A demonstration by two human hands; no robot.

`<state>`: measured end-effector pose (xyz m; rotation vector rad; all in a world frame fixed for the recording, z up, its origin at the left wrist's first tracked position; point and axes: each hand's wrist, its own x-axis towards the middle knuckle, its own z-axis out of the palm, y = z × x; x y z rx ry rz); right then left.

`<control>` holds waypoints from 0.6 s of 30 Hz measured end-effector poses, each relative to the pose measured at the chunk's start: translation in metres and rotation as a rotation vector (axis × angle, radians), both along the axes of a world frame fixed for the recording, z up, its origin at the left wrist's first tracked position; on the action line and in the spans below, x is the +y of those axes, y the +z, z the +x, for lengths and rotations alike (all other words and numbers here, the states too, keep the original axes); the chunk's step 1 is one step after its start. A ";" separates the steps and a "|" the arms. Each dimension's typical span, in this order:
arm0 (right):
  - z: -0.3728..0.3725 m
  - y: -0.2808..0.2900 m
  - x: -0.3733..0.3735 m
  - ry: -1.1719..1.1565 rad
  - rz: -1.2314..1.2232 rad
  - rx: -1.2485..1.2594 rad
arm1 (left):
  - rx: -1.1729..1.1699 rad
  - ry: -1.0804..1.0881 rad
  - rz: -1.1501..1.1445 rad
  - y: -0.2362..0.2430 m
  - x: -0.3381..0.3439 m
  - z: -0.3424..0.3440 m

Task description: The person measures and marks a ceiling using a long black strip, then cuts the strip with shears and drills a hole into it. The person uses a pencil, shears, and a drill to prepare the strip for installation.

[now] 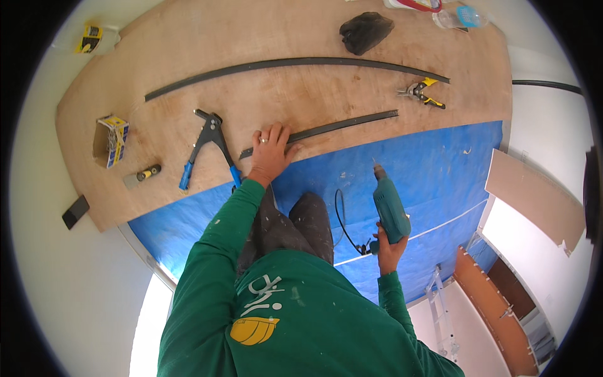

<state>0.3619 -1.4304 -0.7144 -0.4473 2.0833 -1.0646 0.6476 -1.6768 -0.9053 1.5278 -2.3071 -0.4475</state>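
Note:
My left hand (pixel 271 154) is on the shorter dark metal strip (pixel 345 125) near the board's front edge. Its fingers reach over the strip, with the thumb on the near side; the part under the palm is hidden. Out to the right, over the blue sheet, my right hand (pixel 391 250) grips a teal power drill (pixel 391 207) by its handle. The drill's bit points away from me toward the board, apart from the strip. A black cord hangs by the handle. Just left of my left hand lies a hand riveter (pixel 212 133) with blue grips.
On the wooden board (pixel 188 38) lie a longer curved-looking dark strip (pixel 295 61), yellow-handled snips (pixel 422 92), a black plastic bag (pixel 365 32), an open small box (pixel 112 141), a scraper (pixel 143 176) and a bottle (pixel 461 17). Blue sheeting (pixel 440 163) covers the floor; a ladder (pixel 445 308) stands behind right.

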 end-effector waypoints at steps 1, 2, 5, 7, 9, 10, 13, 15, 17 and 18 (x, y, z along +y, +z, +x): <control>0.005 -0.001 0.012 -0.047 -0.005 0.018 | -0.026 -0.039 0.014 -0.001 0.000 0.002; 0.011 -0.002 0.027 -0.083 0.044 0.082 | -0.017 -0.032 0.006 -0.002 0.000 0.003; 0.034 -0.003 0.071 -0.208 0.159 0.216 | -0.022 -0.022 0.023 -0.002 0.000 0.002; 0.053 0.004 0.104 -0.312 0.229 0.288 | -0.014 -0.038 0.035 -0.002 -0.001 0.000; 0.070 0.013 0.131 -0.430 0.293 0.350 | -0.049 -0.042 -0.005 -0.002 -0.001 -0.001; 0.075 0.017 0.141 -0.514 0.363 0.351 | -0.067 -0.041 -0.019 -0.003 -0.001 -0.001; 0.072 0.039 0.152 -0.303 0.461 0.741 | -0.063 -0.049 0.007 -0.007 0.001 0.000; 0.064 0.061 0.149 -0.320 0.572 0.720 | -0.095 -0.067 0.043 -0.012 0.003 0.003; 0.054 0.087 0.146 -0.203 0.590 0.730 | -0.146 -0.099 0.092 -0.018 0.004 0.007; 0.047 0.104 0.148 -0.170 0.605 0.755 | -0.185 -0.122 0.131 -0.022 0.003 0.004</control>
